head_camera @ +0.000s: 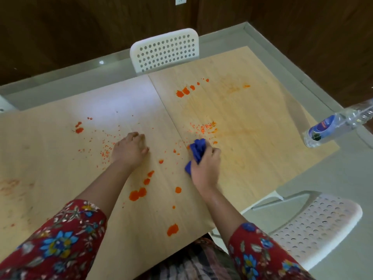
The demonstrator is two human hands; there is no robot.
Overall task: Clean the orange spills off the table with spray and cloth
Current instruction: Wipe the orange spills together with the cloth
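My right hand [204, 166] grips a bunched blue cloth [196, 151] and presses it on the light wooden table [60, 158], just right of the seam between the two tabletops. My left hand [131, 148] rests on the table with its fingers curled under, holding nothing. Orange blots [137, 194] lie near the front between my arms, more orange blots [183, 91] sit in a row at the back, and fine orange specks [203, 127] are scattered beyond the cloth. A clear plastic bottle [331, 128] with a blue label lies on its side at the table's right edge.
A white perforated chair [164, 49] stands at the far side of the table. Another white perforated chair [314, 225] stands at the near right. Faint orange smears [10, 186] mark the left part of the table. The floor is grey tile, the walls dark wood.
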